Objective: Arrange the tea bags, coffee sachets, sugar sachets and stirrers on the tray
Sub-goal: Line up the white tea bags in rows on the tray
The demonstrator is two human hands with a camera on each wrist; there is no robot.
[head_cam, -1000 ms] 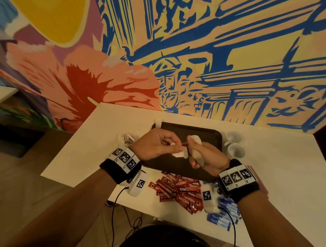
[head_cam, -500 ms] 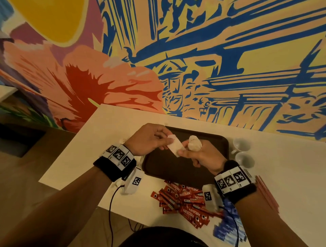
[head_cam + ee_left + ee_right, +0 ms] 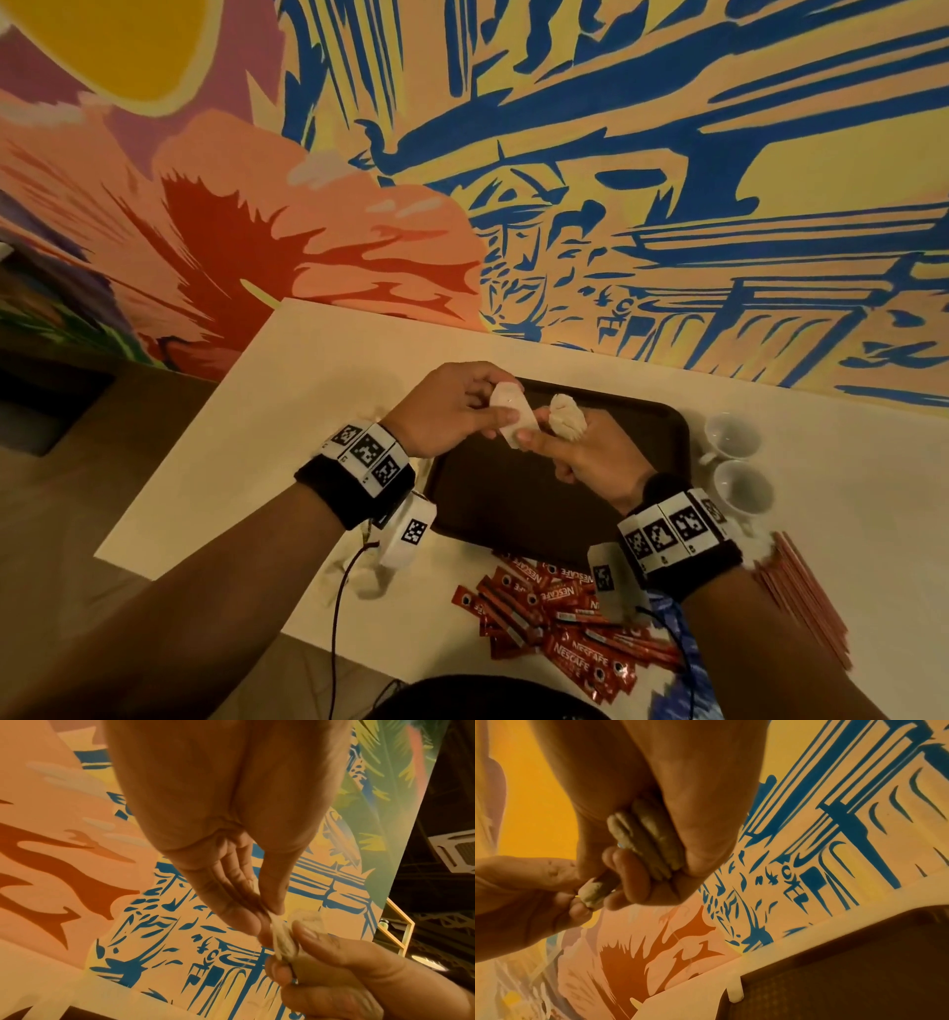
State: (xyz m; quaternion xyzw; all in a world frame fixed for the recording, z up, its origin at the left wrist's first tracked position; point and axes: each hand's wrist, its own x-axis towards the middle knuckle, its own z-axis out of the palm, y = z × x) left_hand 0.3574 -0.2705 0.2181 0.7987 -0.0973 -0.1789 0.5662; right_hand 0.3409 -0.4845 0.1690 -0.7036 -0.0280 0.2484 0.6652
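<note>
Hands meet above the tray (image 3: 662, 426): left hand (image 3: 447, 411) and right hand (image 3: 590, 452) both pinch one tea bag (image 3: 516, 419), seemingly slanting toward the right hand; the right clamps more.

head: high, looking down | wrists: close, facing mural | shared: hands (image 3: 518, 437)

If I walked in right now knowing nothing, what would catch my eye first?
Probably the huge painted mural in orange, yellow and blue that fills the wall behind the white table. Next, the left hand and right hand raised over a dark tray, both pinching a pale tea bag, with more tea bags gripped in the right. Nearest the person lies a heap of red coffee sachets.
</note>
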